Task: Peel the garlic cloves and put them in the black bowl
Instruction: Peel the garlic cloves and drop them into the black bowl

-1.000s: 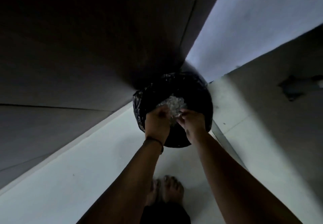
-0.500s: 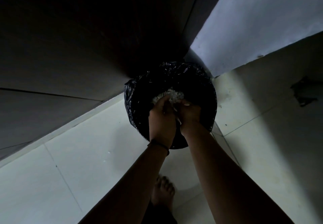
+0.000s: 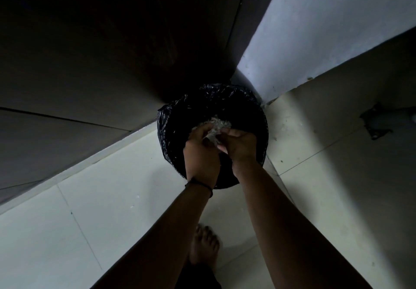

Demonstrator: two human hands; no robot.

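Observation:
A round bin lined with a black plastic bag (image 3: pixel 171 119) stands on the floor in the corner. Both hands are over its mouth. My left hand (image 3: pixel 200 153) has its fingers curled round a crumpled, pale, translucent bundle (image 3: pixel 218 124), which looks like plastic or garlic skins. My right hand (image 3: pixel 242 146) pinches the same bundle from the right side. No garlic cloves or black bowl are in view.
A dark door or cabinet face (image 3: pixel 112 52) rises to the left of the bin, and a pale wall (image 3: pixel 326 29) to the right. The floor is light tile (image 3: pixel 112 210). My bare foot (image 3: pixel 204 246) stands just below the bin. A dark patch (image 3: pixel 378 122) marks the right side.
My hands have drawn closer together on the bundle, over the bin's mouth. The view has shifted a little.

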